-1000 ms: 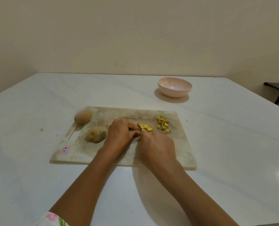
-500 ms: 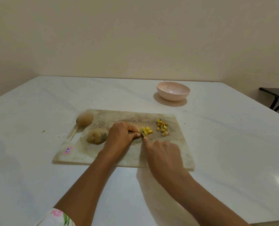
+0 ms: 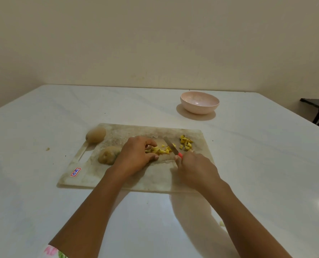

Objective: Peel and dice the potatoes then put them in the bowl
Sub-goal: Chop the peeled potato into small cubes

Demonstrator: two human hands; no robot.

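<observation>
We work on a white, glossy table [image 3: 43, 127]. The cutting board [image 3: 155, 180] lies toward the table's front edge, with its long side facing us. The bowl [image 3: 199, 108] stands well apart from the board, beyond its far right corner, and we see nothing in it.

The left hand [image 3: 136, 157] rests at the board's centre. Its fingers are curled down over the part-cut pieces [image 3: 160, 150] and pin them to the board. The right hand [image 3: 196, 168] is wrapped round the red handle of the knife [image 3: 170, 146]. The blade points toward the board's far edge, just beside those pieces.

Two whole potatoes wait on the board:
- The far potato [image 3: 96, 134] sits at the board's far left corner.
- The near potato [image 3: 107, 157] lies just beside the left hand.

The dice heap [image 3: 186, 143] lies near the board's far right corner.

Handling, as we judge it:
- Raw potato is firm and dense, and slick where it is cut.
- A whole potato will roll, so we grip it across the middle and set a flat face down before slicing.
- The dice are light and scatter easily, so we gather them with a cupped hand or on the flat of the blade.

Room, as we judge it:
- The heap sits close to the board's right edge, so a careless sweep could push pieces onto the table.
- The far potato, at the very corner, could roll off.
- The run from the heap to the bowl crosses bare table.
</observation>
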